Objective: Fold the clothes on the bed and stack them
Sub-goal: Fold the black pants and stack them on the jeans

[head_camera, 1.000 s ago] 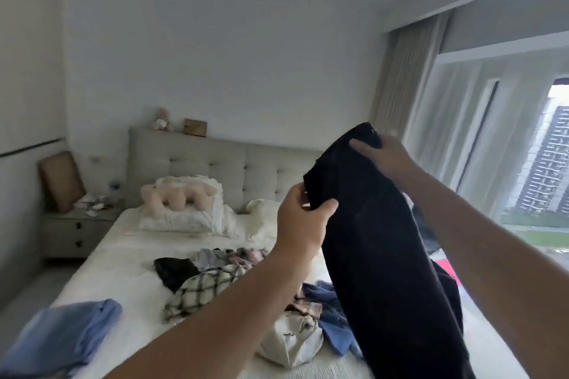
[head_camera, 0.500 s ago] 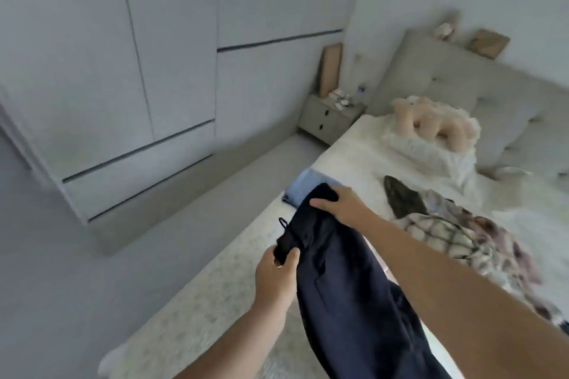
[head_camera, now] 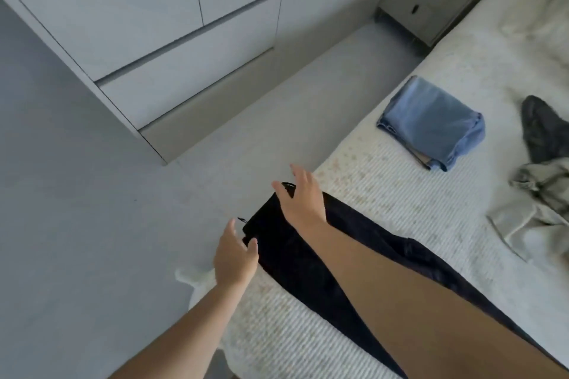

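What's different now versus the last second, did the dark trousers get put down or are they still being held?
Put down. The dark trousers, held up in the air a second ago, now lie flat along the bed's near edge. The left hand and right hand have both let go, fingers spread open at the waistband end. The folded blue garment and the unfolded pile stayed where they were.

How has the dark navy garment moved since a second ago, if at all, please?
Yes. The dark navy garment has come down from mid-air onto the bed, lying by its edge, nearer the viewer than the folded blue jeans, both hands open above it.
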